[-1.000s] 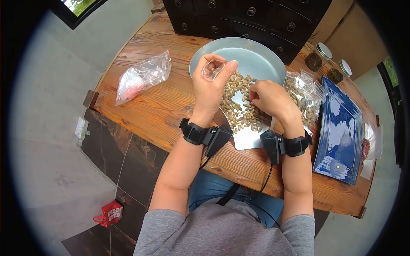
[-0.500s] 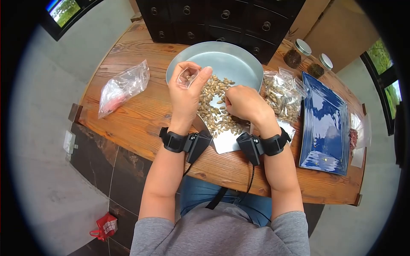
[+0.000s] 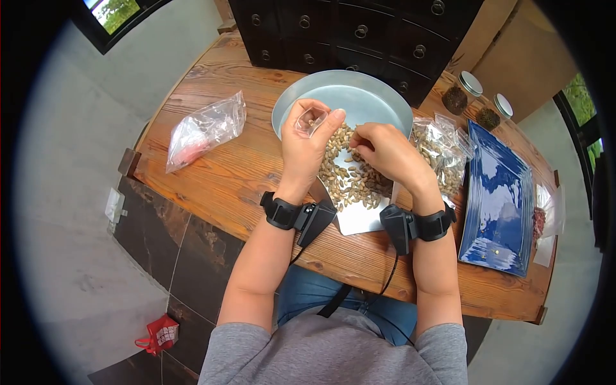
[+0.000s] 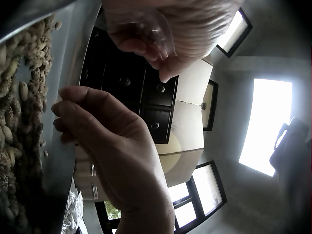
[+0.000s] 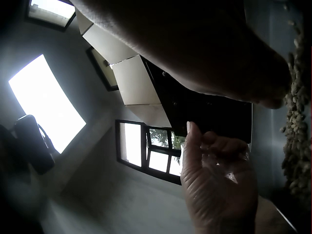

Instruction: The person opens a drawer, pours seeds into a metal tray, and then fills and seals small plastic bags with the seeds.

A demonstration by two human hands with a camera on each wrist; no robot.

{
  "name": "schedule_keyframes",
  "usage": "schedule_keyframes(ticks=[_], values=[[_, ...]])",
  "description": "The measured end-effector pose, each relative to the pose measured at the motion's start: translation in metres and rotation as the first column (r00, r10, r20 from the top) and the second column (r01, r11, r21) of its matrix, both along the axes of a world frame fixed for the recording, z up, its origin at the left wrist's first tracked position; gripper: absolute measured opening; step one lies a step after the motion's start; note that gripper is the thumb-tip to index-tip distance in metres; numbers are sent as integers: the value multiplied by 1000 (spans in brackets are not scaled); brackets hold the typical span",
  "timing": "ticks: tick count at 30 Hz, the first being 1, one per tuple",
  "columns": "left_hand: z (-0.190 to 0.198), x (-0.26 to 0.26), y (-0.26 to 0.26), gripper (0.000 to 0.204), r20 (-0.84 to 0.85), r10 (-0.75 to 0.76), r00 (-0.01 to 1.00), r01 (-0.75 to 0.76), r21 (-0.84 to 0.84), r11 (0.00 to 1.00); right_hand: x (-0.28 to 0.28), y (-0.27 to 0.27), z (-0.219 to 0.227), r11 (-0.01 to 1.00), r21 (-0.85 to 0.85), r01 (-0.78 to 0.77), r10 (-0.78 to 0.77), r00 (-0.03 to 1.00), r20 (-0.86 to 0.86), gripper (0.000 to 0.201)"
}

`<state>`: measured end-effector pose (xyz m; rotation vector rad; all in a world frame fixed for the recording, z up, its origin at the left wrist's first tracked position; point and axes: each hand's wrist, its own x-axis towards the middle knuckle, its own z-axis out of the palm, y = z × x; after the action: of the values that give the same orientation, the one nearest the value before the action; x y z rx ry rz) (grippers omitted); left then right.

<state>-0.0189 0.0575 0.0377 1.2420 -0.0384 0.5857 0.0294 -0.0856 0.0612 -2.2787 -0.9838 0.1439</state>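
Observation:
My left hand (image 3: 305,141) grips a small clear plastic cup or pouch (image 3: 310,122), its opening tipped up, with a few brown bits inside. Below both hands, brown oval pods (image 3: 353,183) lie spread in a shallow round metal pan (image 3: 406,110) that narrows to a flat lip at the front. Over the right part of the pods hangs my right hand (image 3: 391,154), fingers bent and thumb close to the index finger. In the left wrist view the fingertips of that right hand (image 4: 112,136) come together beside the pan's rim; I cannot tell whether they pinch a pod.
Left of the pan lies a clear bag with something pink (image 3: 205,131). To the right are clear bags of pods (image 3: 443,151), a blue rectangular tray (image 3: 497,205) and two lidded jars (image 3: 462,93). A dark drawer cabinet (image 3: 353,32) stands behind the pan.
My right hand has lifted from among the pods and drawn slightly toward the left hand. The left hand keeps holding the clear plastic. The head view has shifted left and right.

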Motion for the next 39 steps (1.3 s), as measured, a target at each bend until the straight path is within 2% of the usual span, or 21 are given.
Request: schedule_keyframes(ticks=[6,10,14,18,20,21,25,28,30,34,38,39], values=[[-2,1,0,18,8,1,1000,-1,11,1000,0,0,6,992,122,22,-28,998,51,15],[-2,2,-1,17,18,10,1000,-9,-33,999,-2,0,3,991,133,19,-26,998,57,15],[-1,1,-1,16,-23,-19,1000,17,-71,997,-4,4,8,981,190,36,-28,999,-45,14],[-5,3,-1,16,-27,-49,998,50,39,998,-5,4,19,958,275,87,-85,996,-20,13],[-8,3,-1,18,-56,-135,989,142,154,978,-5,2,22,918,349,186,-119,971,-205,12],[-9,3,-1,18,-56,-134,989,141,151,979,-4,0,21,908,384,167,-98,976,-194,13],[-9,4,-3,20,-60,-148,987,157,188,970,0,-7,14,905,389,173,-103,975,-194,12],[-9,4,-3,20,-89,-171,981,184,169,968,2,-11,11,934,301,193,-150,975,-163,12],[-7,3,-5,20,-60,-139,988,147,157,977,3,-12,11,952,256,169,-136,981,-140,12],[0,0,-7,19,-182,-130,975,155,132,979,-1,-17,15,945,274,179,-161,983,-86,13],[-3,1,-8,19,-117,-109,987,126,156,980,-8,-39,19,936,237,259,-250,966,-70,12],[-3,2,-8,19,-116,-119,986,136,152,979,-8,-49,17,949,206,240,-247,969,10,14]])
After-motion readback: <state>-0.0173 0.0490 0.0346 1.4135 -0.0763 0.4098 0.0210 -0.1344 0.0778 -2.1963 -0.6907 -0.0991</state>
